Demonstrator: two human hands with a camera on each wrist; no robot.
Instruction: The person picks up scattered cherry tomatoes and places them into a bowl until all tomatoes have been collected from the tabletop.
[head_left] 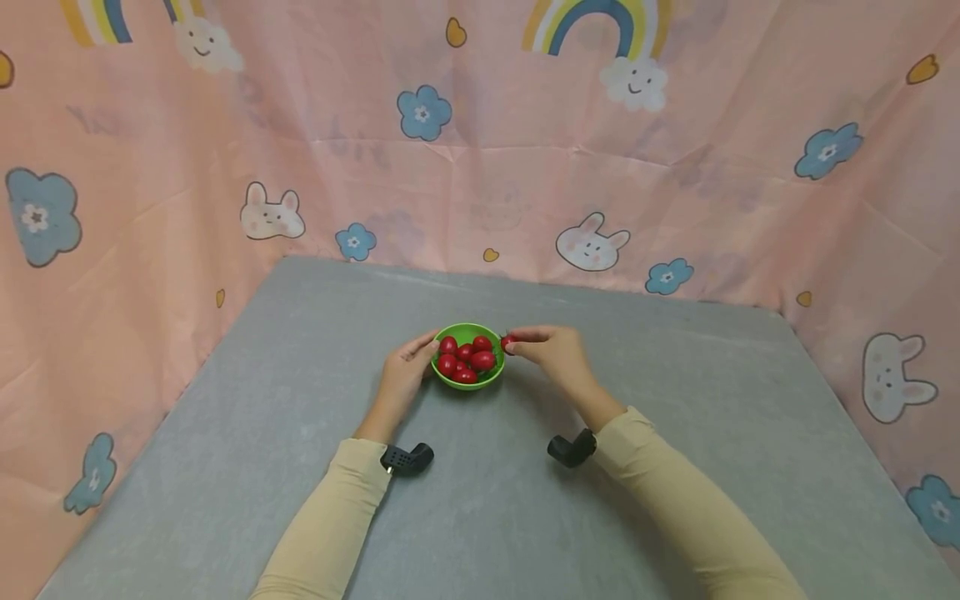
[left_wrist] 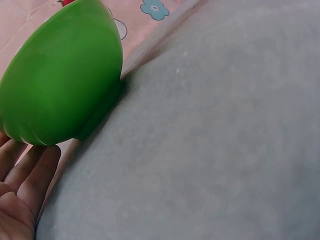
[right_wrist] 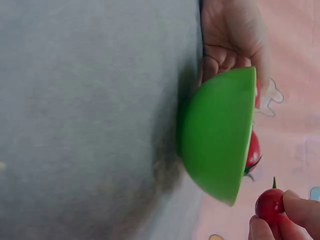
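Observation:
A green bowl (head_left: 467,387) on the table holds several red cherry tomatoes (head_left: 483,361), some with green stems. My left hand (head_left: 402,375) grips its left side, the thumb over the rim and the fingers against the outer wall. In the left wrist view, the left fingers (left_wrist: 37,175) meet the bowl's lower side. Just off the right rim, my right hand (head_left: 558,354) pinches one cherry tomato (right_wrist: 270,204) between thumb and fingertips. A thin green stem sticks up from that tomato in the right wrist view.
The grey table (head_left: 480,517) spreads around the bowl on all sides. A pink curtain (head_left: 495,175) printed with rabbits, flowers and rainbows stands along its back and sides. Black wrist cameras (head_left: 573,448) sit at both beige sleeves.

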